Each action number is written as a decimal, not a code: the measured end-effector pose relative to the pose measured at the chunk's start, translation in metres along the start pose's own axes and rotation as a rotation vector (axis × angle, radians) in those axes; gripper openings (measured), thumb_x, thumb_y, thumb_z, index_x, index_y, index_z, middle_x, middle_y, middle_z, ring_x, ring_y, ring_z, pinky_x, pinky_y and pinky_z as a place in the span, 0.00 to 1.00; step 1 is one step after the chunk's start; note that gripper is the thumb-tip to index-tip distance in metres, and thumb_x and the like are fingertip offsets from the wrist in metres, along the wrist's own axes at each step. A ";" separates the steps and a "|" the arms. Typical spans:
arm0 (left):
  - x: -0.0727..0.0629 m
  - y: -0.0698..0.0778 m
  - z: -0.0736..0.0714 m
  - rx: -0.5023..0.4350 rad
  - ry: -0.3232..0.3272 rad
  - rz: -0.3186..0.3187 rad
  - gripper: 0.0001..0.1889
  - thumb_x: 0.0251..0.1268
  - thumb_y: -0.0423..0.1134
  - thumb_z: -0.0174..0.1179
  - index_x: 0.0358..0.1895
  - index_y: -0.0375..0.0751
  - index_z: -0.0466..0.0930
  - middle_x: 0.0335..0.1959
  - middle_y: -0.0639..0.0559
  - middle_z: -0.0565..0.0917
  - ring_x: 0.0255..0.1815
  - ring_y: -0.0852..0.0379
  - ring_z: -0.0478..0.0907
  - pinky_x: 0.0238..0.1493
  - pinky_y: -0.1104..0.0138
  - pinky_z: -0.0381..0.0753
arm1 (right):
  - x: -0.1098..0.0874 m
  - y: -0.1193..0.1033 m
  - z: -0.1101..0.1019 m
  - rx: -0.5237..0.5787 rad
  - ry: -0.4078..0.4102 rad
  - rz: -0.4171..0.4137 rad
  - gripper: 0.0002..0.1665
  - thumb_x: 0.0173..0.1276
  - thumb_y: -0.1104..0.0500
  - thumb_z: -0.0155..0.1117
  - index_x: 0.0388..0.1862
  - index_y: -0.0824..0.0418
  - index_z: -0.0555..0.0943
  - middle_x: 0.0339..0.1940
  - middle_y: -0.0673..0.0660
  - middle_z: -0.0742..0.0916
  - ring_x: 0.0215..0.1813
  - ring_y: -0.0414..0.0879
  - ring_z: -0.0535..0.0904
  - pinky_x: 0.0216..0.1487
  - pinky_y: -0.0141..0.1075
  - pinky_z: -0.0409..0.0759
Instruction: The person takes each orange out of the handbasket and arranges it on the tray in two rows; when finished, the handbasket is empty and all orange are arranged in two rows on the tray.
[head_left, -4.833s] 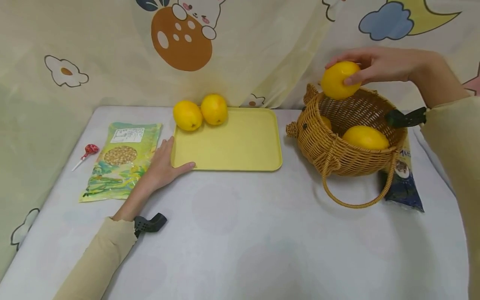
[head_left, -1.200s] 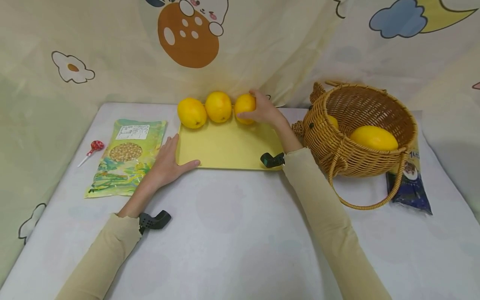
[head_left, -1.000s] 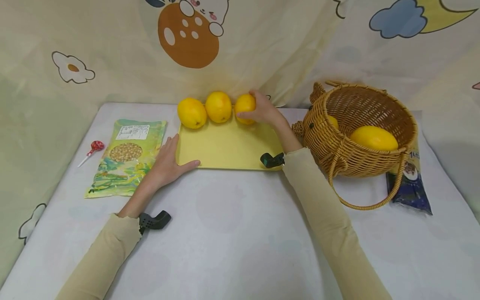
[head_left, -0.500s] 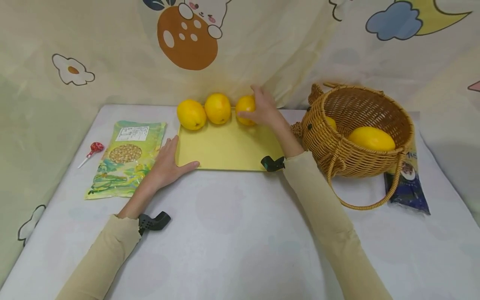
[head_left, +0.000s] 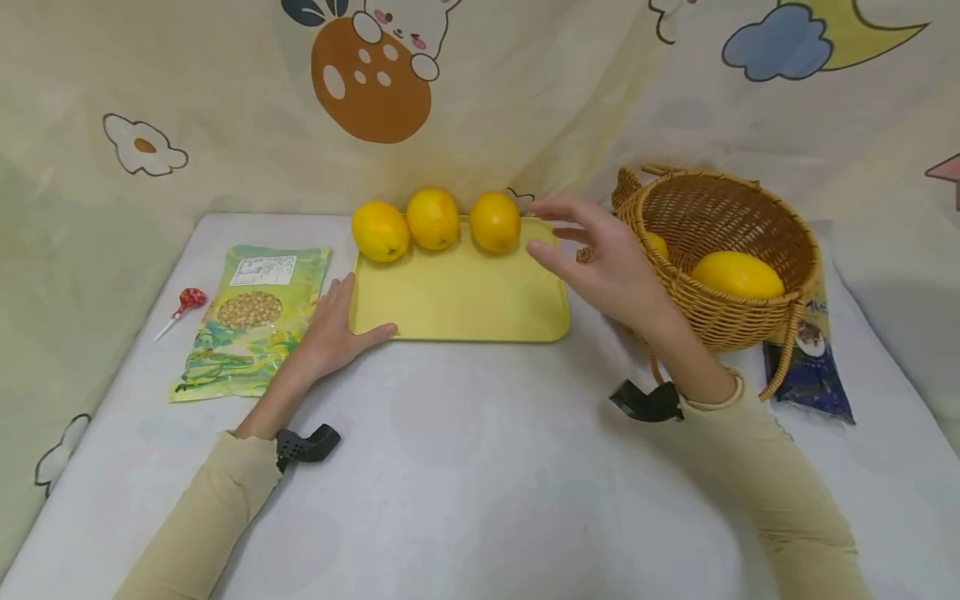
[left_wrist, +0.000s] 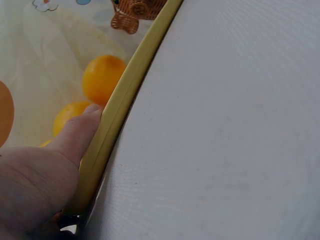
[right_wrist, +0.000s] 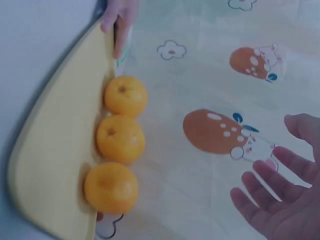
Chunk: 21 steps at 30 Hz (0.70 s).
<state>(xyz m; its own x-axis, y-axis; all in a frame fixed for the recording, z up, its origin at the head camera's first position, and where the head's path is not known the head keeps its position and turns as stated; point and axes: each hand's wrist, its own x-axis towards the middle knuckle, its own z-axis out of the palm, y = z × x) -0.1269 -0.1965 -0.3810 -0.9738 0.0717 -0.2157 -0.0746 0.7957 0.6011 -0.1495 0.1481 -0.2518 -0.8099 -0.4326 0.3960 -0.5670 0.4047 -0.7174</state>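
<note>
Three round yellow-orange fruits line the back edge of a pale yellow tray [head_left: 457, 300]: a left fruit [head_left: 380, 232], a middle fruit [head_left: 433, 218] and a right fruit [head_left: 495, 222]. My left hand [head_left: 326, 329] rests at the tray's left end, fingers spread along its side and thumb over the front corner. In the left wrist view that thumb [left_wrist: 82, 127] lies along the tray's rim. My right hand [head_left: 611, 262] is in the air between the right fruit and the basket, fingers apart and holding nothing. The right wrist view shows its spread fingers [right_wrist: 272, 197] away from the fruits.
A wicker basket [head_left: 712, 329] with an animal face stands at the right, two yellow fruits [head_left: 737, 275] inside. Partly behind it lies a dark blue packet [head_left: 813, 371]. Left of the tray are a green-yellow bag of kernels [head_left: 251, 333] and a red lollipop [head_left: 192, 298]. A printed cloth hangs behind.
A fruit that my right hand held above the basket now sits third in the row on the tray. My right hand has let go and drawn back rightward. My left hand stays put.
</note>
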 end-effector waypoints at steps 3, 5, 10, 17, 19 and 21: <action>0.000 0.000 0.000 0.005 -0.003 -0.007 0.62 0.57 0.70 0.58 0.78 0.41 0.25 0.80 0.40 0.32 0.81 0.39 0.28 0.77 0.40 0.36 | -0.017 0.006 -0.016 0.057 0.038 0.015 0.19 0.69 0.63 0.62 0.57 0.66 0.77 0.55 0.54 0.84 0.58 0.40 0.79 0.60 0.29 0.78; 0.000 0.000 0.001 0.007 -0.003 -0.007 0.62 0.56 0.70 0.58 0.78 0.42 0.25 0.80 0.41 0.32 0.81 0.40 0.29 0.77 0.40 0.36 | -0.025 0.009 -0.026 0.081 0.053 0.028 0.17 0.69 0.64 0.61 0.56 0.67 0.78 0.52 0.49 0.84 0.55 0.38 0.80 0.57 0.25 0.79; 0.001 -0.001 0.002 -0.001 0.005 -0.001 0.62 0.57 0.69 0.58 0.78 0.42 0.26 0.80 0.40 0.32 0.81 0.39 0.29 0.77 0.39 0.36 | -0.037 0.018 -0.042 0.200 0.058 0.059 0.15 0.69 0.66 0.60 0.54 0.68 0.79 0.51 0.47 0.85 0.54 0.39 0.81 0.55 0.23 0.79; 0.001 0.000 0.002 0.001 0.003 -0.007 0.62 0.57 0.69 0.58 0.78 0.41 0.26 0.80 0.38 0.32 0.81 0.38 0.29 0.77 0.39 0.36 | -0.028 0.017 -0.082 0.462 0.092 0.156 0.14 0.70 0.65 0.59 0.51 0.70 0.79 0.50 0.56 0.85 0.52 0.45 0.81 0.52 0.25 0.81; 0.001 0.000 0.002 -0.001 0.003 -0.005 0.62 0.57 0.69 0.58 0.78 0.41 0.26 0.80 0.38 0.32 0.81 0.38 0.29 0.77 0.40 0.36 | -0.016 0.018 -0.101 0.535 0.098 0.203 0.15 0.70 0.64 0.60 0.52 0.71 0.78 0.51 0.57 0.85 0.53 0.46 0.81 0.52 0.26 0.82; 0.000 0.000 0.001 -0.003 0.006 -0.004 0.62 0.57 0.69 0.58 0.78 0.41 0.26 0.80 0.39 0.32 0.81 0.39 0.29 0.77 0.40 0.36 | -0.001 0.024 -0.121 0.589 0.094 0.242 0.16 0.70 0.63 0.60 0.52 0.71 0.78 0.51 0.57 0.85 0.53 0.47 0.80 0.51 0.26 0.82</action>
<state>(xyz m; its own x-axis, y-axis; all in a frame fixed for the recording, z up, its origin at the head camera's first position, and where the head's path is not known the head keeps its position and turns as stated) -0.1269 -0.1962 -0.3821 -0.9747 0.0650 -0.2137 -0.0792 0.7942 0.6024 -0.1805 0.2556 -0.1997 -0.9296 -0.3013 0.2124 -0.2106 -0.0391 -0.9768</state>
